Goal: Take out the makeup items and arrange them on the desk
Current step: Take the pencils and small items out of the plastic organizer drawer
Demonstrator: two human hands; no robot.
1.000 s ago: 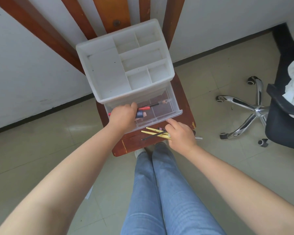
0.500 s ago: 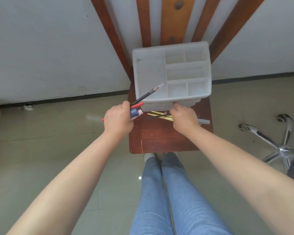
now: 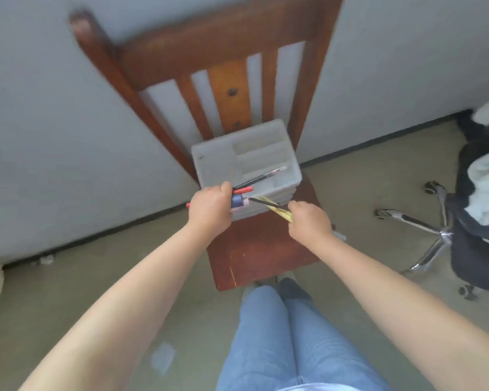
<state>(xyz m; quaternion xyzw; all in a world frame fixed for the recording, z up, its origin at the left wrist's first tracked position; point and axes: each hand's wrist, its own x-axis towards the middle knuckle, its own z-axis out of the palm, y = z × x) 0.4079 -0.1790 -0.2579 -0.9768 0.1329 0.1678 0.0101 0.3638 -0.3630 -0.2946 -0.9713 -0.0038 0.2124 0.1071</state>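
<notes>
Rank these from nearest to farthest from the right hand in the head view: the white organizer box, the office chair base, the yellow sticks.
1. Yellow sticks: held in the right hand itself.
2. White organizer box: just beyond, on the wooden chair.
3. Office chair base: on the floor, far right.

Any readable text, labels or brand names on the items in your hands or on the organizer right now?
None readable: the frame is motion-blurred.
Items in the left hand: no legible print.
Yellow sticks in the right hand: dark marks, too blurred to read.
White organizer: no label visible.
</notes>
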